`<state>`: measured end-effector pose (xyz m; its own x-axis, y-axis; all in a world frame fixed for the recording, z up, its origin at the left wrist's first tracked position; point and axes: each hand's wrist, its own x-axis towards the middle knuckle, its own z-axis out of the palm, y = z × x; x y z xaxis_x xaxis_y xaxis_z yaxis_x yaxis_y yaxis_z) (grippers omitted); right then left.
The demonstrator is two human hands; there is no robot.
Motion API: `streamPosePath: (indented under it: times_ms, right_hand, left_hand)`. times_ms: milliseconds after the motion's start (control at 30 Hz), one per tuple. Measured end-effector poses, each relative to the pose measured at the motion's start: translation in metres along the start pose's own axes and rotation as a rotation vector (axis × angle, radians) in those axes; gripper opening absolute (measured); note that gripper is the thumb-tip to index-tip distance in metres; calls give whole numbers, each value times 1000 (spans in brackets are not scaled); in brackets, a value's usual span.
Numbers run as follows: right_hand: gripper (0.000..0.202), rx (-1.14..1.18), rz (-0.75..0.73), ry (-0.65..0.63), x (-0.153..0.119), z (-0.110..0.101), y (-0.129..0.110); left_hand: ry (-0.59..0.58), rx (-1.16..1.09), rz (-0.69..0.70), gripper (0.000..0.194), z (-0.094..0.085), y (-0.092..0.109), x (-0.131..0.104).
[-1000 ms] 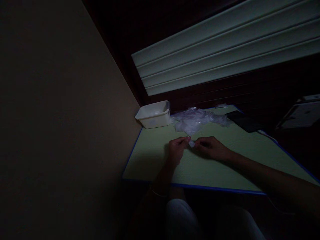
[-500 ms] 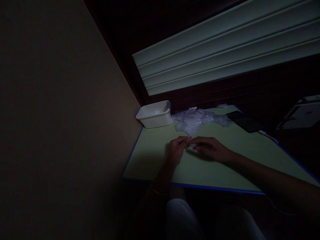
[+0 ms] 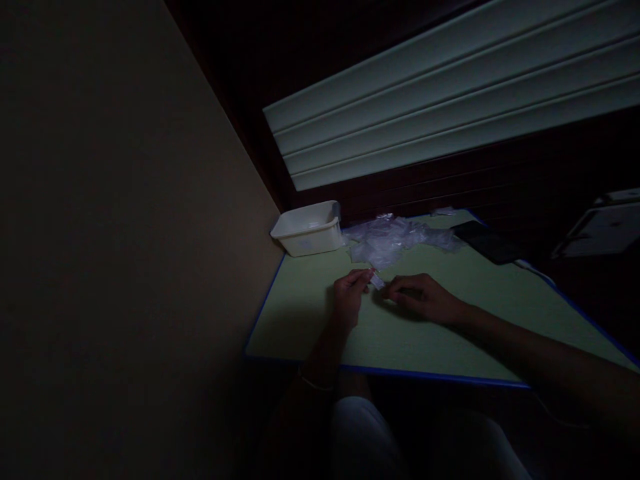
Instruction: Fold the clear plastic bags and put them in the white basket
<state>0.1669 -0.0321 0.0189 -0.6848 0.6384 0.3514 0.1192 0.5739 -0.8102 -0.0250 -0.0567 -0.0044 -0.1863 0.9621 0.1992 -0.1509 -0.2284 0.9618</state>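
Between thumb and fingers, my left hand (image 3: 350, 292) pinches a small clear plastic bag (image 3: 377, 281) above the table. Just right of the bag is my right hand (image 3: 417, 295), its fingers curled and drawn together; whether they grip the bag's edge or anything else is too dark to tell. Beyond both hands lies a loose pile of clear plastic bags (image 3: 383, 241) on the pale green table (image 3: 300, 313).
A white plastic bin (image 3: 310, 240) stands at the table's back left corner, beside the wall. On the back right lies a dark flat device (image 3: 487, 243) with a white cable (image 3: 536, 271). Blue edging (image 3: 425, 375) runs along the near side.
My hands have moved slightly apart, my left a little to the left. The small bag between them now shows more fully, and my right hand's fingers have drawn in.
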Motion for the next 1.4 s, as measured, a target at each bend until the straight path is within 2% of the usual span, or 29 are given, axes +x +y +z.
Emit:
streamPosePath:
  times_ms: [167,300,533,767,1200,1400]
  right_hand:
    - [32,11,124,133,2,1,1]
    - [34,43,115,79,3,5,6]
    - [35,29,125,57,1,7,10]
    - [37,36,162,89,2,6,4]
    - [36,-17,118,119,5,7,3]
    - [37,-25,123,142,4,7,4]
  left_hand:
    - [-37,9,-17,29,1,0,-1]
    - [-113,53,6,28,2,0,-3]
    - [-115,44,1,31,1,-2,-3]
    - [-98,60,-13,33,3,1,-4]
    - [-128,69,-3,29,5,6,-5]
    - [-102,56,-72,36,6,7,-6]
